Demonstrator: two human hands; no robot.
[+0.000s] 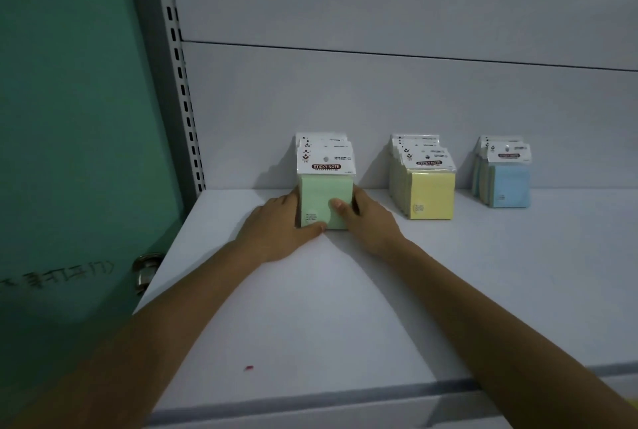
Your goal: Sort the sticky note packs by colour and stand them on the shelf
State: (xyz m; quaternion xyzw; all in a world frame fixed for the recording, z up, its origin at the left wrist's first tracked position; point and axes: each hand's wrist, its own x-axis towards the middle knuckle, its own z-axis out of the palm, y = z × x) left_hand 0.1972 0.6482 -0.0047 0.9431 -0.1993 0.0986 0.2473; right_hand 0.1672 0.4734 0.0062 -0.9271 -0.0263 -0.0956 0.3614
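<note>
Three rows of sticky note packs stand upright at the back of the white shelf (345, 307). The green packs (324, 193) are at the left, the yellow packs (429, 192) in the middle, the blue packs (510, 185) at the right. My left hand (276, 225) holds the left side of the green row, its thumb under the front pack's lower edge. My right hand (366, 218) holds the right side, with its thumb pressed on the front face. Each pack has a white header card.
A slotted metal upright (179, 76) bounds the shelf at the left, with a green door (69, 118) and its handle (146, 269) beyond. The grey back panel (379, 93) stands right behind the packs. A small red speck (248, 368) lies near the shelf's front edge.
</note>
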